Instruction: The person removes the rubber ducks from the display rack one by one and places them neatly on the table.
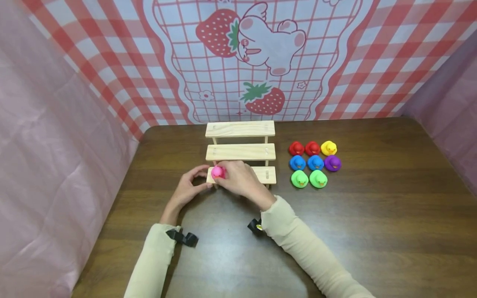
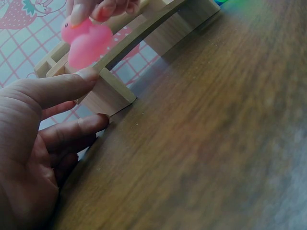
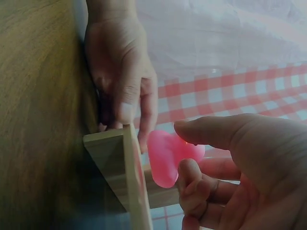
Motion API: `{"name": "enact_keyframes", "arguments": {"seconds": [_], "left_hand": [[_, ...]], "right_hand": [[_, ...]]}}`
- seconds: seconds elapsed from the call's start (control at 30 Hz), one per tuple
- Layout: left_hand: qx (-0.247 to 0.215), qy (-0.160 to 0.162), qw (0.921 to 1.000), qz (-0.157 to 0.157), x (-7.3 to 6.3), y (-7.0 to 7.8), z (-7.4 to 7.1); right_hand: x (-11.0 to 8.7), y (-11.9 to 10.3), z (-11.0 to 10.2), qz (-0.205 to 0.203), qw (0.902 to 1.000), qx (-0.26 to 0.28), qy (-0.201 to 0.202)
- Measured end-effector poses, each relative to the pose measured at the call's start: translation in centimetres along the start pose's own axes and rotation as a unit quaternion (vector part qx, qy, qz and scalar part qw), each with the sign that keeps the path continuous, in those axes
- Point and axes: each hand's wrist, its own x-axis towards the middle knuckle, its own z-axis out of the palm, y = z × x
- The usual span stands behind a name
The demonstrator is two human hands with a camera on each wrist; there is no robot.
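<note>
A pink rubber duck (image 1: 218,172) is pinched between the thumb and fingers of my right hand (image 1: 242,178), at the left end of the lowest step of a three-tier wooden display stand (image 1: 240,152). The right wrist view shows the duck (image 3: 168,155) close against the plank's top; whether it bears its weight there I cannot tell. My left hand (image 1: 186,188) holds the left end of that same step. In the left wrist view its thumb (image 2: 67,88) lies at the plank's edge, with the other fingers bent beside the stand's leg (image 2: 108,96).
Right of the stand, small rubber ducks sit in rows on the brown wooden table (image 1: 372,215): two red (image 1: 296,148), one yellow (image 1: 329,148), two blue (image 1: 297,162), one purple (image 1: 332,163) and two green (image 1: 299,179). A checked strawberry cloth (image 1: 179,54) hangs behind.
</note>
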Motion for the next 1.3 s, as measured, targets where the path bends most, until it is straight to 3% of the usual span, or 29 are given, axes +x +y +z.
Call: {"name": "enact_keyframes", "arguments": {"seconds": [0.67,1.3], "left_hand": [[0.018,0.014,0.9996,-0.016,-0.2,0.1,-0.1],[0.016,0.008,0.9993,-0.033,0.0,0.4,0.1]], "right_hand": [[-3.5,1.7,-4.6,-0.020,0.9993,0.030,0.007],[-7.5,6.6,-8.8,-0.007,0.9990,0.020,0.040]]}}
